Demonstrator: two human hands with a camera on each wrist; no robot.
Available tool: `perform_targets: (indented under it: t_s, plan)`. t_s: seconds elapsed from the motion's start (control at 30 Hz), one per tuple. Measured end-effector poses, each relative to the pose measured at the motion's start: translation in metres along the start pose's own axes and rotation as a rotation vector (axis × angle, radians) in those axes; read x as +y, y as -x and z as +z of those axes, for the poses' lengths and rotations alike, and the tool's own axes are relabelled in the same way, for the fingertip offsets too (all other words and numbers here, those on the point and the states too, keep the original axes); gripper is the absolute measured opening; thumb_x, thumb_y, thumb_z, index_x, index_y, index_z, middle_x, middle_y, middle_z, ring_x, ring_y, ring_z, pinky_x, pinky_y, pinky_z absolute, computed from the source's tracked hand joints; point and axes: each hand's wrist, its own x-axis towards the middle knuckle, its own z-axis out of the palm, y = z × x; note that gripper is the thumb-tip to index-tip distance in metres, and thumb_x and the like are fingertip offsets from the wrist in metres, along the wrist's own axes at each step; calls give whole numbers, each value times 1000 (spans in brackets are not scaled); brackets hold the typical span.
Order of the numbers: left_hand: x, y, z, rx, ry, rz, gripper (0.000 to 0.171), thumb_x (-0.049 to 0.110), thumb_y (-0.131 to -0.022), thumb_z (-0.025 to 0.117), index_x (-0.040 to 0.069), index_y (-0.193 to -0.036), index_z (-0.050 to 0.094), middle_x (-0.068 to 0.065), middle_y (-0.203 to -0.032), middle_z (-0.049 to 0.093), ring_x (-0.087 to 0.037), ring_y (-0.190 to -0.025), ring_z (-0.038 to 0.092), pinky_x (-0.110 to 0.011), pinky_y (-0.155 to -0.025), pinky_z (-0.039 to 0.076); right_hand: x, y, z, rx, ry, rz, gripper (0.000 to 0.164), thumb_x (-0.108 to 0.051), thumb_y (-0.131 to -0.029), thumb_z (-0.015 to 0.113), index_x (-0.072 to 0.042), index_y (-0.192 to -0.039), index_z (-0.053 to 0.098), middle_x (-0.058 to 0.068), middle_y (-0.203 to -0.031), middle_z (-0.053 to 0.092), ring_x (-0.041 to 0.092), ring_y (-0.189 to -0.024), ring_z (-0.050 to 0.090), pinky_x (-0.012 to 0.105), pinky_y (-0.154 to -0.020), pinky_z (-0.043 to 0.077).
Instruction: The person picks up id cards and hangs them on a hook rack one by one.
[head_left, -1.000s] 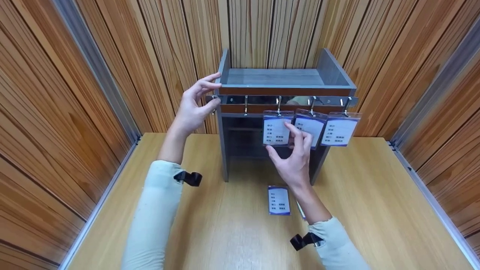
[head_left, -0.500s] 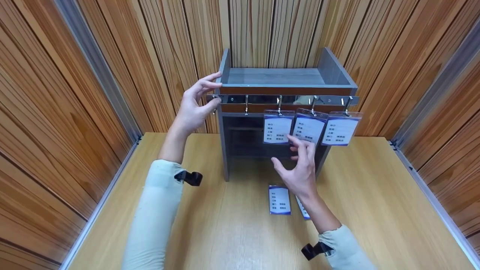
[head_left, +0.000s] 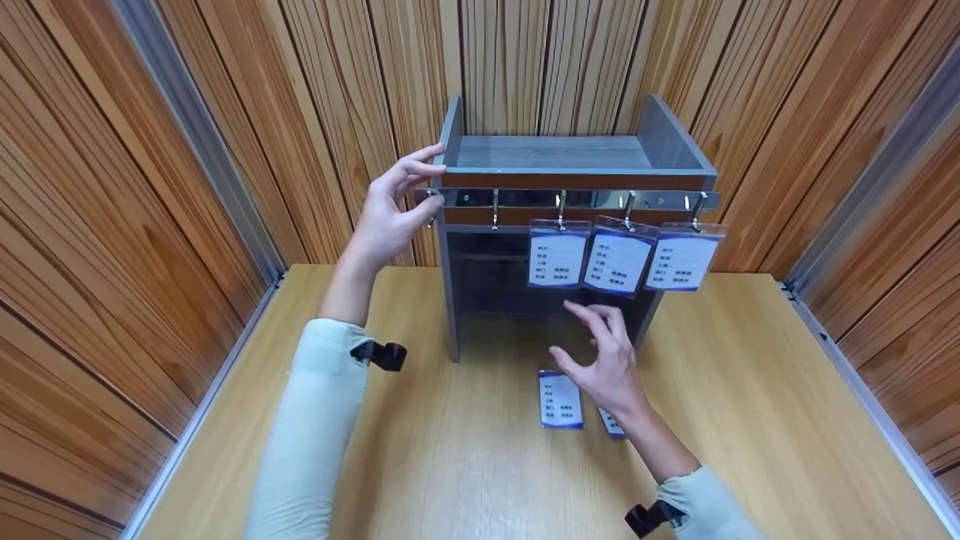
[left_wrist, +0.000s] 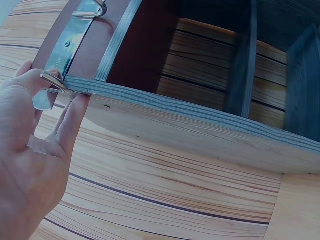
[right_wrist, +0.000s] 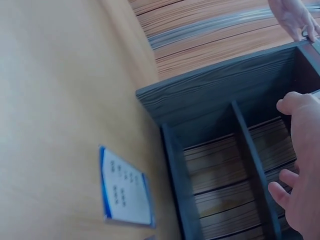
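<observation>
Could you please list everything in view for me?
Table: one, light brown, foreground
Shelf unit: one, grey, on table
Hook rail: one, silver, across shelf unit's front
Hooks: five, silver, on rail
Hanging badges: three, white-blue, rightmost hooks
Loose badges: two, white-blue, on table
Wall panels: many, brown, around table
Metal strips: several, grey, wall edges
Sleeves: two, pale green, foreground
Wrist devices: two, black, on sleeves
Left hand: one, bare, at rail's left end
Right hand: one, bare, below hanging badges
</observation>
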Motion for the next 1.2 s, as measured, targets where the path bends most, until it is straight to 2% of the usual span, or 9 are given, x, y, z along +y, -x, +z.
perform_targets:
  t_s: [0.07,0.17,0.27,0.3,0.47,0.53,0.83,1.07,1.2]
  plan:
    - [0,0,0,0,-4,2,29,-3,-107,66,4,-135,69,-10,-175,54,-29,-163,52,-56,-136,39,6,4,0,-15,10,-8,68,-13,-90,94,-19,-153,69,16,-144,61,29,-130,65,30,-97,60]
    - [0,0,0,1,-8,0,29,-3,-107,66,4,-135,69,-9,-175,54,-28,-163,52,-53,-136,40,16,10,0,-21,4,-27,66,-15,-91,93,-21,-153,70,16,-145,62,35,-133,65,48,-107,62]
    - [-1,0,0,-1,3,-5,29,-3,-107,66,4,-135,69,-9,-175,53,-29,-163,52,-54,-137,39,27,16,1,-11,-16,-64,66,-20,-90,93,-22,-152,71,15,-144,63,36,-134,64,62,-111,57]
    - [-1,0,1,-3,9,-7,29,-4,-107,66,4,-134,69,-10,-175,53,-30,-163,52,-54,-136,39,38,19,4,4,-46,-94,64,-23,-91,92,-24,-152,71,13,-145,63,32,-135,63,58,-116,56]
    - [-3,0,1,-3,20,-5,29,-5,-106,66,3,-134,69,-12,-175,54,-30,-162,53,-52,-132,42,50,28,2,-4,-42,-122,65,-24,-90,93,-23,-152,71,13,-145,64,33,-134,63,61,-113,55]
    - [-3,-1,0,-1,17,0,29,-6,-106,66,3,-134,69,-12,-174,54,-30,-162,53,-53,-132,42,46,31,-4,-33,3,-91,67,-19,-88,95,-21,-151,72,17,-144,65,38,-133,64,68,-109,55]
    - [-3,-1,1,1,2,-1,30,-4,-107,66,4,-136,69,-11,-175,53,-29,-164,51,-55,-139,37,57,44,-16,-89,92,11,70,-12,-85,97,-16,-151,72,23,-148,63,39,-136,63,67,-113,57]
    - [-3,0,3,15,1,-3,30,-3,-108,65,4,-137,69,-9,-175,53,-30,-162,52,-56,-137,39,71,57,-24,-93,124,23,68,-11,-85,96,-17,-148,73,21,-146,64,40,-132,67,65,-102,61]
    - [-4,1,4,24,13,1,30,-4,-108,65,4,-137,68,-10,-175,53,-33,-162,53,-57,-137,38,77,63,-28,-103,128,31,67,-12,-84,96,-14,-148,73,23,-146,63,42,-132,66,67,-102,59]
